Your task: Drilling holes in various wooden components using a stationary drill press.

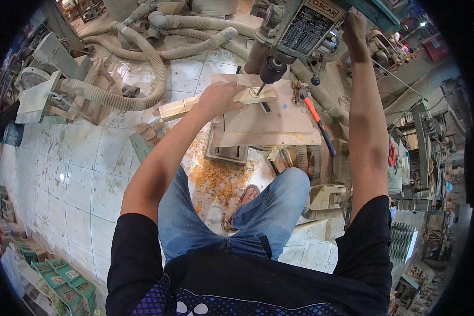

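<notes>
My left hand [221, 99] is closed over a pale wooden piece [266, 96] on the drill press's wooden table board [247, 122]. The piece has a round mark, and the drill bit [261, 89] comes down at it from the chuck [273, 70]; whether the tip has entered the wood I cannot tell. Left of my hand, a length of pale wood [173, 109] sticks out past the board. My right hand [354, 25] is raised beside the drill press head [310, 29], fingers curled, what they grip being hidden. A knobbed lever [315, 80] hangs near it.
A hammer [317, 118] with an orange and black handle lies along the board's right edge. Wood shavings [216, 176] cover the floor below. Ribbed hoses [152, 79] wind across the far left. Green crates [63, 279] stand at lower left; machinery [426, 131] lines the right.
</notes>
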The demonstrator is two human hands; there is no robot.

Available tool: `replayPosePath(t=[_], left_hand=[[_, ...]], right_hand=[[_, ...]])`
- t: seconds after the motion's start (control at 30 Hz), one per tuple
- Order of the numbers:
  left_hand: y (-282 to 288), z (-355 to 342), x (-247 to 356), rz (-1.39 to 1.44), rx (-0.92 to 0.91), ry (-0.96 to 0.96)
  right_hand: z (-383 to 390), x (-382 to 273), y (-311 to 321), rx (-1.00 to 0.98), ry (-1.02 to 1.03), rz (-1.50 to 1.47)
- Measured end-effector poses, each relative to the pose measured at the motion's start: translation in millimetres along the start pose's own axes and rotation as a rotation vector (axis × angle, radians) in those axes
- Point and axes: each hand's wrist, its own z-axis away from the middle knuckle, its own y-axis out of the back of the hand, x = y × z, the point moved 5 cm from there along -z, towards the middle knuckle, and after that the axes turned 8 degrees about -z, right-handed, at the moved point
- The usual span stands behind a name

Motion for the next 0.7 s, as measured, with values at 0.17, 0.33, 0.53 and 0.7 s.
replayPosePath(t=[0.17, 0.33, 0.53, 0.7], left_hand=[[1, 1, 0, -0.007, 0.034, -0.012], [0, 0, 0, -0.007, 0.028, -0.023], [-1, -1, 0, -0.012, 0.004, -0.017], [-1, -1, -2, -0.013, 0.01, -0.024]], right_hand=[[7, -6, -1, -0.012, 0.006, -0.018], [13, -15, -4, -0.011, 0.016, -0.029], [14, -19, -5, -0.015, 0.027, -0.047], [14, -23, -5, -0.014, 0.038, -0.06]])
